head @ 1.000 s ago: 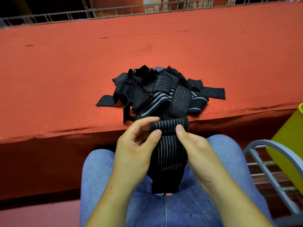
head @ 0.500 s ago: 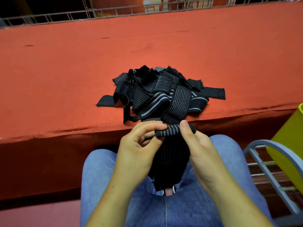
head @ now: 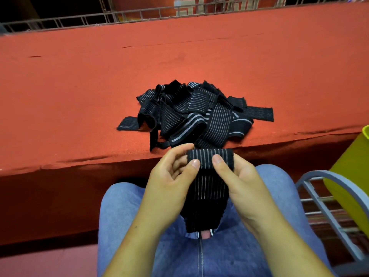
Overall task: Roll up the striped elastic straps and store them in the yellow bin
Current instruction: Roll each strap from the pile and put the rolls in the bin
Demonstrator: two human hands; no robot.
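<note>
Both hands are on one striped elastic strap (head: 209,184), held above the lap just in front of the table edge. Left hand (head: 171,182) pinches the strap's top-left corner: thumb on the near face, curled fingers behind. Right hand (head: 237,182) pinches the top-right the same way, thumb on the near face, fingers hidden behind the fabric. The top of the strap is folded over into a short flat band with pale stripes running across its width. The rest hangs straight down between the wrists, lower end resting on the blue jeans (head: 127,214).

Pile of loose straps (head: 191,114) sits on the red felt table (head: 79,92) near its front edge, tangled, with one flat end sticking out left and another out right. The pile's nearest strap lies just behind the held one; I can't tell if they touch.

Yellow bin (head: 351,176) is at the right frame edge, only partly in view, standing behind a grey metal chair frame (head: 329,182). Its inside is not visible.

Wire grid fencing (head: 139,15) runs along the table's far side.
</note>
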